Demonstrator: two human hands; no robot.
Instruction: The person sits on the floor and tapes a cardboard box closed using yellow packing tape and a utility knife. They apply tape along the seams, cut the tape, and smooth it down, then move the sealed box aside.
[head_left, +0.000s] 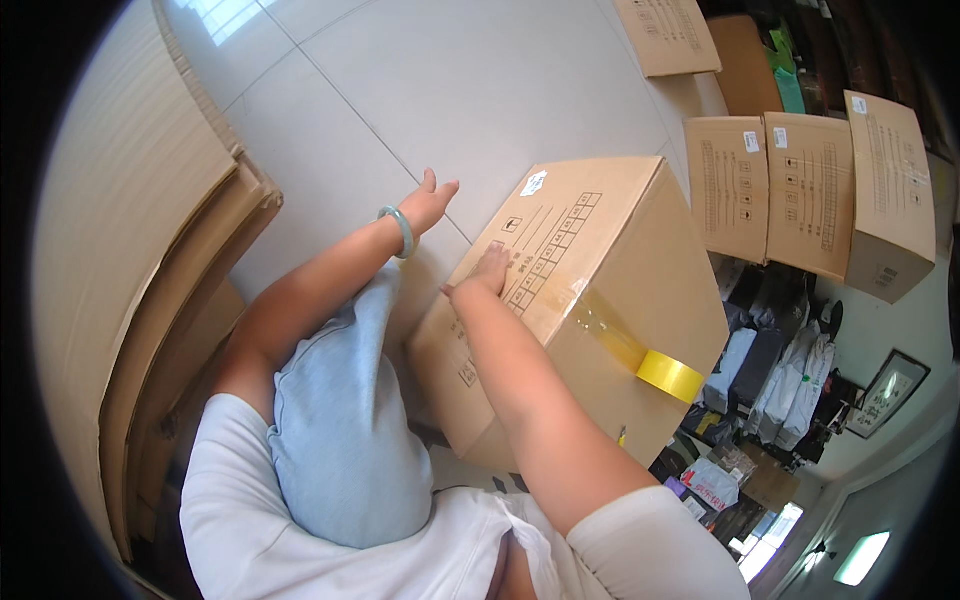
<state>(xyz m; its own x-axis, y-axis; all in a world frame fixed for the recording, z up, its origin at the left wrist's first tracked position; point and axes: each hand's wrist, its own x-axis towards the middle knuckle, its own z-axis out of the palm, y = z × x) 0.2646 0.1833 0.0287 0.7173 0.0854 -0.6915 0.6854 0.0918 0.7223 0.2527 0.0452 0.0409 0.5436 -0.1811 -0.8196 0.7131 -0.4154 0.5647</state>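
Note:
A large cardboard box [570,260] stands tilted in the view in front of me, with printed marks and a white label on the side facing my hands. My right hand [485,272] lies flat against that printed side, fingers stretched out. Left of the box, my left hand [428,205] is held over the floor, fingers apart and nothing in it. A pale green bangle [402,232] circles the left wrist. A roll of yellow tape [670,376] is on the adjoining face, with a strip of clear yellowish tape running from it to the box edge.
Tall cardboard sheets [150,200] stand close on the left. Several closed boxes [808,195] are stacked at the right, and another box [668,38] is farther off. Wrapped packages [770,370] fill the space beyond. Light tiles [400,80] cover the floor.

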